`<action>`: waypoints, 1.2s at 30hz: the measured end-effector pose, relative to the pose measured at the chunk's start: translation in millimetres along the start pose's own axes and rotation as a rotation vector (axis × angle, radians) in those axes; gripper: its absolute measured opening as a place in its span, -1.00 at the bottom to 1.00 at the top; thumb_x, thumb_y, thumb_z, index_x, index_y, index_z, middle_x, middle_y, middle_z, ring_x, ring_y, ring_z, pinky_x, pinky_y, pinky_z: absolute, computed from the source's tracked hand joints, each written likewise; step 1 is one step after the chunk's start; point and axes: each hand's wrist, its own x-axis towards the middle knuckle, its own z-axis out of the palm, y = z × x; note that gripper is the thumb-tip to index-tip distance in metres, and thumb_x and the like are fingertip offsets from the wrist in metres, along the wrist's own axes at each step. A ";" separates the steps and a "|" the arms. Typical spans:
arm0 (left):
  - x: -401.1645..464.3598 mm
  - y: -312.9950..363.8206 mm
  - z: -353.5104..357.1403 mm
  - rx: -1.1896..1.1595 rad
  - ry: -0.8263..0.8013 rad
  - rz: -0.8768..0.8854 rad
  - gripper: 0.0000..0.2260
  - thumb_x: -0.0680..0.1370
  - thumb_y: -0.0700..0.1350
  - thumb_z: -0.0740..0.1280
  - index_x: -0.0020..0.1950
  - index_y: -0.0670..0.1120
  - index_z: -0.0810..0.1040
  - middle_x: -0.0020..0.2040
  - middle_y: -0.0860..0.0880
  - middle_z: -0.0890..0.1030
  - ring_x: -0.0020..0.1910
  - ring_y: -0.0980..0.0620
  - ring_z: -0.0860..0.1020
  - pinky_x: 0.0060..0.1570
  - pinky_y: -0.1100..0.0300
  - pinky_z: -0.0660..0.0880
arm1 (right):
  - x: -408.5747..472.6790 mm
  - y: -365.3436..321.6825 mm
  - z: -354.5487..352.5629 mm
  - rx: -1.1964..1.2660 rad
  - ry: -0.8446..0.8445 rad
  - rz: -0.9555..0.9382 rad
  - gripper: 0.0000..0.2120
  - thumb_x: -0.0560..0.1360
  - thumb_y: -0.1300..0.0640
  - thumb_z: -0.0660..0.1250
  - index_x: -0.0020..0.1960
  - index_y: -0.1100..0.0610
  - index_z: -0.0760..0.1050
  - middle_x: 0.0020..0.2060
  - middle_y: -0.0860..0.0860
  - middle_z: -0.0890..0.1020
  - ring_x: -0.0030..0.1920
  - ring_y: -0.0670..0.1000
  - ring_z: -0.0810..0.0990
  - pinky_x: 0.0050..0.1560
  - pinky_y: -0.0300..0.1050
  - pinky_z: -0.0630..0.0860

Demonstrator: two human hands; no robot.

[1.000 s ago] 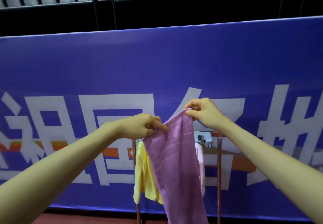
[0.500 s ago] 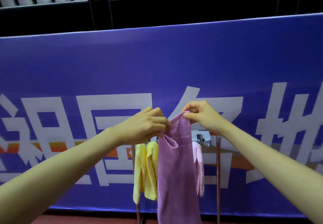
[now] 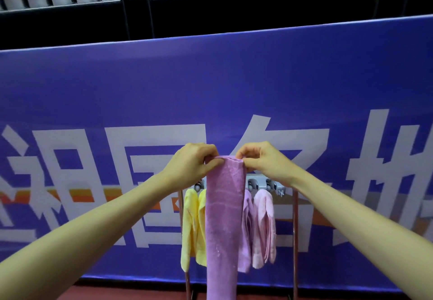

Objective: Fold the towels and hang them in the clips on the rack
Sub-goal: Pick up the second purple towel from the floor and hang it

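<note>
Pinching the top edge of the purple towel (image 3: 223, 217), the left hand (image 3: 192, 164) and right hand (image 3: 262, 159) are seen close together in the head view, each grip closed on a top corner. The towel is held up as a narrow folded strip, in front of the rack (image 3: 294, 229) and above its row of clips (image 3: 254, 183). A yellow towel (image 3: 191, 224) and a pink towel (image 3: 263, 224) are already hung on either side.

To do this step well, the folded layers should be kept aligned and the top edge bunched tight, so that it can be pushed squarely into a free clip.

Compared with a second ago, the hands have been brought nearer together and the towel has been narrowed from a slanted sheet into a straight strip.
</note>
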 end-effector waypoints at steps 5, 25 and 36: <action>-2.1 5.0 -2.6 0.035 0.024 -0.053 -0.76 0.56 0.07 0.28 -0.12 -0.09 0.55 -0.24 0.02 0.53 -0.26 0.03 0.49 -0.23 0.02 0.52 | -3.3 -2.4 2.1 0.031 0.011 -0.020 -0.91 0.50 0.40 0.27 -0.09 0.25 0.43 -0.28 0.24 0.58 -0.28 0.04 0.57 -0.18 -0.18 0.59; -8.6 11.7 -8.8 0.135 -0.023 -0.082 -0.76 0.54 0.10 0.30 -0.06 -0.08 0.51 -0.25 0.04 0.54 -0.30 0.05 0.46 -0.35 0.22 0.37 | -9.9 -7.4 5.3 -0.080 0.028 0.042 -0.90 0.46 0.34 0.36 -0.21 0.21 0.56 -0.33 0.06 0.63 -0.28 -0.06 0.61 -0.17 -0.19 0.59; 9.4 13.5 -15.3 0.039 -0.100 -0.214 -0.84 0.47 -0.12 0.43 0.01 -0.14 0.67 -0.11 -0.08 0.68 -0.15 0.00 0.60 -0.06 0.08 0.57 | 0.1 -7.3 3.6 -0.168 0.109 0.039 -0.86 0.39 0.42 0.31 -0.24 0.23 0.43 -0.36 0.16 0.58 -0.33 0.02 0.58 -0.28 -0.21 0.56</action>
